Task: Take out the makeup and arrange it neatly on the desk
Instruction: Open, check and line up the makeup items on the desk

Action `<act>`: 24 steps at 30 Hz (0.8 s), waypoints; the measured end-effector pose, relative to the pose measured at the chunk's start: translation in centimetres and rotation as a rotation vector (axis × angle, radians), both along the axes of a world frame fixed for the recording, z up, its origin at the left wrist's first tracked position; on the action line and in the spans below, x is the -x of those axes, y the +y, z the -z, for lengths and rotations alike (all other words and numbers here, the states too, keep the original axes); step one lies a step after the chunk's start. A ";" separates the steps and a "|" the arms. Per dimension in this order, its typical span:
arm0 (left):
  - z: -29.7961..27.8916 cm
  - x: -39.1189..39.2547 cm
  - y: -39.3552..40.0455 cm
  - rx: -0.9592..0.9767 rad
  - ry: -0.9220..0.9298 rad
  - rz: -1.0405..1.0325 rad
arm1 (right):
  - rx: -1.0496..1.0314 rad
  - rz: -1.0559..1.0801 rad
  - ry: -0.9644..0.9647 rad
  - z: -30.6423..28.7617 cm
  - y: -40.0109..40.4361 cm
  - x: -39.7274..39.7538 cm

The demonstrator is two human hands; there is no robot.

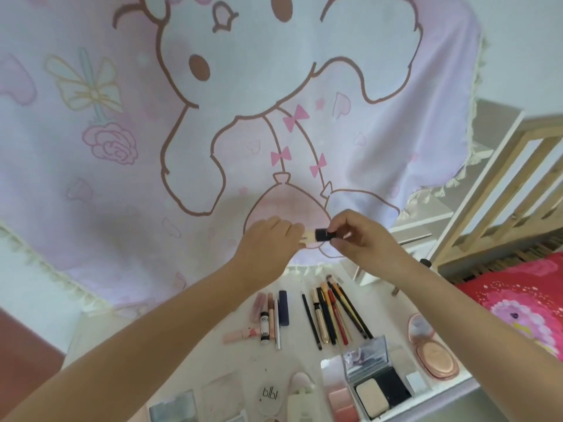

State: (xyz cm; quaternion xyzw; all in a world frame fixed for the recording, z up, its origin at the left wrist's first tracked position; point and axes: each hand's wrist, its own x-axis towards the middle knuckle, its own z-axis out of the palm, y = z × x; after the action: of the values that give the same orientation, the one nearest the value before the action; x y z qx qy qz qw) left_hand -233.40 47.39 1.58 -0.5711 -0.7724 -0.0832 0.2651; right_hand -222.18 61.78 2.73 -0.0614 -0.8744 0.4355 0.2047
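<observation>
Both my hands are raised above the white desk, in front of a pink cartoon cloth. My left hand grips the pale body of a small makeup tube. My right hand pinches its black cap. On the desk below lie a row of lip glosses and tubes, a row of several eye pencils, an open black powder compact, a pink blush palette and an open pink round compact.
The pink cartoon cloth with tassel trim hangs behind the desk. A wooden frame and a red floral bedcover are at the right. A white pouch marked "blbl", a white bottle and clear packets lie near the front edge.
</observation>
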 end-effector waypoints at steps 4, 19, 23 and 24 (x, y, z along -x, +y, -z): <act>0.0 -0.9 0.4 -0.028 -0.026 -0.016 | 0.115 -0.081 -0.061 0.1 0.3 -0.6; 1.3 -3.7 2.4 -0.087 -0.024 0.052 | 0.175 0.067 -0.158 2.0 1.6 -3.1; 2.0 -4.3 2.8 -0.146 -0.062 0.091 | 0.132 0.023 -0.068 2.6 2.2 -4.4; 2.2 -4.4 2.9 -0.163 -0.067 0.106 | 0.140 0.011 -0.080 2.8 2.5 -4.8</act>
State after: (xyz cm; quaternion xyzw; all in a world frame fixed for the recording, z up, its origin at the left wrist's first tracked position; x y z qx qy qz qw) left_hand -229.03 50.29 -0.62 -0.5848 -0.7400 -0.1788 0.2800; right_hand -217.42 64.25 -0.03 -0.0978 -0.8490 0.4918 0.1670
